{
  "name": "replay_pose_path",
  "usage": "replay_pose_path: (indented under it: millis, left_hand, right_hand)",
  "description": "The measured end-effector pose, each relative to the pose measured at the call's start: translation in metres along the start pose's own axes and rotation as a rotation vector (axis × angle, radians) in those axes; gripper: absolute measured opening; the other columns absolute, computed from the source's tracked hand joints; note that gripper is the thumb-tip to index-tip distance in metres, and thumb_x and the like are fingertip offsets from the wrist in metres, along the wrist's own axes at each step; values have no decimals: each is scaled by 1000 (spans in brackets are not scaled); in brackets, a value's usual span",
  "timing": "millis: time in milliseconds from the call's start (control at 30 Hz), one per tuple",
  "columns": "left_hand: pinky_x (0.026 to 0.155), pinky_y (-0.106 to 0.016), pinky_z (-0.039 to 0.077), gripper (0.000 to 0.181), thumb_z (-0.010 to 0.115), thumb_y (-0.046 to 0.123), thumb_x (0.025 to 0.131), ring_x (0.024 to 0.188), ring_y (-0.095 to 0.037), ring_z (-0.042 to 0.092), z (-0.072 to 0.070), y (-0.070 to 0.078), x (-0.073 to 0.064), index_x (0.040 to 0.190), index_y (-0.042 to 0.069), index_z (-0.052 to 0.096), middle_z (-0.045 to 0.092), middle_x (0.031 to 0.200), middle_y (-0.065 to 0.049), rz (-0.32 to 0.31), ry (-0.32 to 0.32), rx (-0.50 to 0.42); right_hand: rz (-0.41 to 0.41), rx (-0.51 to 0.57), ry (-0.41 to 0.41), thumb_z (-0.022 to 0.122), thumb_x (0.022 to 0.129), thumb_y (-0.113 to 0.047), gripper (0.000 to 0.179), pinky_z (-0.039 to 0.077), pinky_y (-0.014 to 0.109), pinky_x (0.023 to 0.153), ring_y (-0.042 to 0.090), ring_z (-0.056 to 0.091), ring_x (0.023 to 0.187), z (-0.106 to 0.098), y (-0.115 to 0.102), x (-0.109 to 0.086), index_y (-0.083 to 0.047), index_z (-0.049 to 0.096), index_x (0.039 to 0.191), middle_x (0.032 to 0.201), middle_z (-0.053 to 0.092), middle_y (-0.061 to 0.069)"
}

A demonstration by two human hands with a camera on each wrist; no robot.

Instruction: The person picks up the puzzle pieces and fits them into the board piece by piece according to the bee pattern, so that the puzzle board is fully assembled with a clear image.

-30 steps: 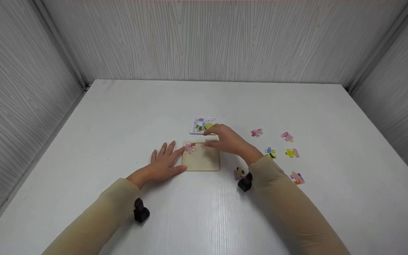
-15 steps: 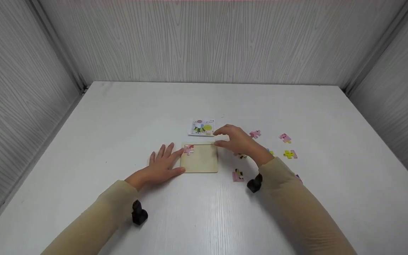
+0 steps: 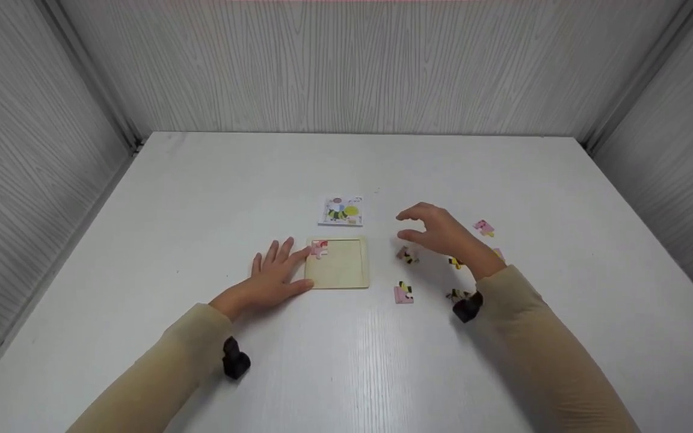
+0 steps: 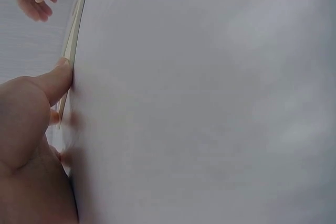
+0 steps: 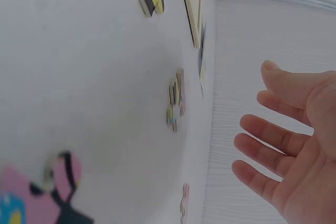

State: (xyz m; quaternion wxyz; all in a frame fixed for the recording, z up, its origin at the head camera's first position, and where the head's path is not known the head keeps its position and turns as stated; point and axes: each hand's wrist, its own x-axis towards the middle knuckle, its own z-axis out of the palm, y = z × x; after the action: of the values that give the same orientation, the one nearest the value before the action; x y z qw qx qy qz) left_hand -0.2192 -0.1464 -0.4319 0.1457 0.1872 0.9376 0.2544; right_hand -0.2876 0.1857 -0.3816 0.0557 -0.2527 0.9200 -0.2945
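My left hand (image 3: 271, 278) lies with spread fingers on the table, index fingertip and thumb at the left edge of a shallow wooden puzzle tray (image 3: 339, 269). One pink-and-red jigsaw piece (image 3: 319, 249) sits in the tray's upper left corner. In the left wrist view the thumb touches the tray's side (image 4: 76, 24). My right hand (image 3: 443, 233) is raised over the table right of the tray, thumb and fingers apart with nothing between them. Below its fingertips lies a black-and-yellow striped jigsaw piece (image 3: 408, 255). The right wrist view shows the same hand (image 5: 294, 135) with loosely bent fingers.
A square picture card with a bee (image 3: 341, 211) lies behind the tray. More loose jigsaw pieces are scattered at the right, among them a pink one (image 3: 483, 228) and a pink-and-yellow one (image 3: 403, 293); the right forearm covers some. Wood-grain panels (image 3: 346, 66) enclose the table.
My right hand has moved right, away from the tray's upper right edge, uncovering the picture card and the striped piece. The left hand has stayed at the tray's left edge.
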Motion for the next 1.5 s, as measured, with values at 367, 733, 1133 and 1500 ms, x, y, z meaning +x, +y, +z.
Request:
replay_pose_path:
  millis: [367,733,1133,1500]
  left_hand:
    - [103,-59,-11,71,47,47,94,138,-38,-14,1,-1,0,150,16,19,-5,154,-18,9,2,-7]
    - [102,-59,-12,70,48,48,93,138,-37,-14,1,-2,1,150,18,19,-5,154,-16,9,3,-11]
    - [102,-61,-11,70,49,47,93,138,-39,-13,-1,1,1,149,17,20,-3,154,-18,3,4,0]
    - [102,-60,-12,72,48,49,93,138,-37,-15,-1,0,0,150,18,18,-5,154,-16,-10,-14,1]
  right_hand:
    - [-11,-1,47,63,90,-24,39,38,48,95,32,50,113,-17,28,-22,-1,59,121,119,57,15]
    - [104,-31,56,62,91,-23,39,37,50,96,34,47,116,-35,51,-28,-2,57,124,124,54,16]
    - [196,-48,13,58,93,-21,38,34,52,97,37,43,119,-36,73,-15,-1,55,125,128,49,21]
    - [271,-99,-58,56,94,-19,37,33,52,99,36,42,120,-34,78,5,-2,53,127,131,46,20]
